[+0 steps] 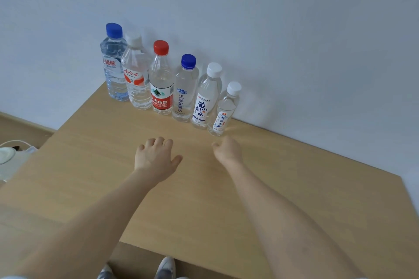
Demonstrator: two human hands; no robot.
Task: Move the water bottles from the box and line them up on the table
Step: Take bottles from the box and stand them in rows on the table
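Left hand (154, 158), right hand (227, 149), grips loosely curled and empty, six capped bottles (161, 84) of water, upright row on table (260, 199)

White object (6, 154) cut by left edge; fingers of the right hand (227, 150) tucked out of sight

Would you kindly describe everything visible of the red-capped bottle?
The red-capped bottle is clear plastic, apparently holding water, with a red screw cap and a red-and-white label bearing a green mountain emblem. It stands upright on the wooden table, third from the picture's left in a row of six along the wall, between a white-capped bottle and a blue-capped bottle. Whether these neighbours touch it cannot be told. Neither the left hand nor the right hand touches it.
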